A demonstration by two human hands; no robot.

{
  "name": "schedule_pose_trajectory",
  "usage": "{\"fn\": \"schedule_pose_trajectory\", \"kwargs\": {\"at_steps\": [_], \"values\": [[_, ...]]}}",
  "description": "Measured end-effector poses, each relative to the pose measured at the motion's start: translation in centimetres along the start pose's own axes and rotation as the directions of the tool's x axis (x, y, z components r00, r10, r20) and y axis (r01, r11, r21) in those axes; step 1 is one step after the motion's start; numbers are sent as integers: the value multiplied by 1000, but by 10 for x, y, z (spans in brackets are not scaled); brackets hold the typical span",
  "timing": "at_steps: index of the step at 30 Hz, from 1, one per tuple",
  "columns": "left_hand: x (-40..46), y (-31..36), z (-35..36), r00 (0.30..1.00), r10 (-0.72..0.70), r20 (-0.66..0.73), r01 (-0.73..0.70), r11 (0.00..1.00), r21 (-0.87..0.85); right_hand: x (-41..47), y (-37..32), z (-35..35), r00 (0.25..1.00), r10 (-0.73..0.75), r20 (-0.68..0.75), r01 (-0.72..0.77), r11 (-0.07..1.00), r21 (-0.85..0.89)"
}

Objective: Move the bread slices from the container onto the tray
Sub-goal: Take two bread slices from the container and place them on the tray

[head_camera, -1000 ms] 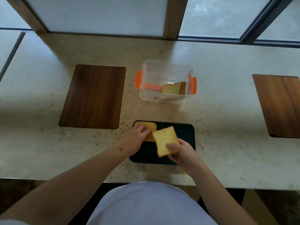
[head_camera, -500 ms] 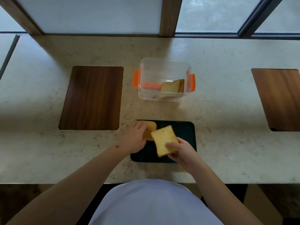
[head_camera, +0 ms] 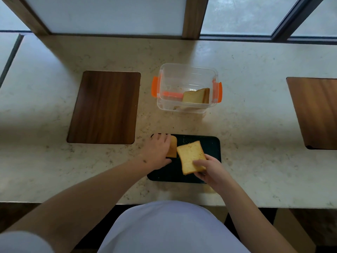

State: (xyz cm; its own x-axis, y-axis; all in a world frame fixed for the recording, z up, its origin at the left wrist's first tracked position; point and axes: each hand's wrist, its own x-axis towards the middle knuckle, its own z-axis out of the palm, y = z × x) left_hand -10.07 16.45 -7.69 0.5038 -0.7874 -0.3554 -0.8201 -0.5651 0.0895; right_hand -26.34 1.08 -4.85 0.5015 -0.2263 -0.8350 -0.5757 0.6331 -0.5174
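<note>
Fingers of the right hand (head_camera: 212, 169) pinch the near right corner of a bread slice (head_camera: 190, 157), thumb on top, holding it tilted over the middle of the dark tray (head_camera: 211, 145); whether its far edge touches the tray cannot be told. At nine o'clock from that slice, the left hand (head_camera: 157, 152) lies palm-down over a second bread slice (head_camera: 173, 147) at the tray's far left corner, fingers spread across it and covering most of it, so whether it grips or only presses cannot be told. The tray sits on the pale stone counter (head_camera: 255, 170) close to its near edge, directly in front of the person's light-coloured shirt (head_camera: 169, 229). At twelve o'clock from the tray, apart from it, stands a clear plastic container (head_camera: 187, 70) with orange latches on its left and right sides; the remaining bread slices (head_camera: 196, 95) lean on edge in its right half, toward the near wall. A dark wooden board (head_camera: 104, 106) lies on the counter at ten o'clock from the tray, and another wooden board (head_camera: 317, 112) lies at two o'clock, well apart and cut off by the frame's right edge. Window frames run along the counter's far side.
</note>
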Motion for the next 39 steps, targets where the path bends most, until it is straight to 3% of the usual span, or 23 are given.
{"fn": "schedule_pose_trajectory", "kwargs": {"at_steps": [4,11,13,14,15,16,17,18,19,20,21,23,26,27,31,35,37,38,39], "values": [[10,0,6,996,60,-72,-52,993,108,-3,1,-11,999,4,-41,-3,1000,12],[14,0,12,994,10,-107,-6,999,38,-1,3,-13,999,-6,-39,7,1000,24],[12,6,9,992,-83,-95,71,991,-116,-1,3,-10,1000,-10,-14,10,1000,19],[9,11,5,981,-166,-100,129,946,-299,-2,3,-9,1000,-17,8,16,1000,18],[5,15,-3,957,-281,-69,201,817,-540,-2,2,-7,999,-28,36,27,999,26],[-1,19,-12,919,-391,55,288,569,-770,-3,1,-5,997,-43,71,40,998,43],[-8,23,-21,877,-410,252,364,223,-904,-3,0,-3,992,-61,111,54,997,63],[-18,26,-28,850,-332,409,406,-83,-910,-4,0,0,985,-81,150,69,994,83],[-28,29,-30,846,-222,484,434,-241,-868,-3,0,3,978,-100,186,83,991,101],[-39,32,-29,860,-123,496,448,-286,-847,-3,1,6,970,-118,213,96,989,110],[-49,35,-27,876,-54,480,446,-292,-846,-2,1,9,964,-129,233,108,989,102],[-61,38,-23,894,-45,446,425,-229,-876,-1,4,13,959,-135,250,137,991,10],[-65,29,-19,917,-152,368,378,40,-925,2,3,10,974,-135,183,167,970,-177],[-65,24,-18,924,-152,351,365,79,-927,3,2,7,978,-133,161,162,970,-183],[-67,16,-17,916,-120,383,369,-122,-921,5,-5,0,977,-142,160,175,960,-219],[-61,16,-10,873,-148,464,473,28,-881,8,-10,3,970,-169,173,218,921,-323],[-55,5,-9,853,-247,460,480,20,-877,10,-14,5,965,-176,193,243,876,-417],[-52,-2,-10,867,-312,389,435,91,-896,11,-15,7,960,-183,211,266,832,-487],[-50,-8,-11,896,-351,270,366,241,-899,12,-16,10,953,-192,234,295,767,-570]]}}
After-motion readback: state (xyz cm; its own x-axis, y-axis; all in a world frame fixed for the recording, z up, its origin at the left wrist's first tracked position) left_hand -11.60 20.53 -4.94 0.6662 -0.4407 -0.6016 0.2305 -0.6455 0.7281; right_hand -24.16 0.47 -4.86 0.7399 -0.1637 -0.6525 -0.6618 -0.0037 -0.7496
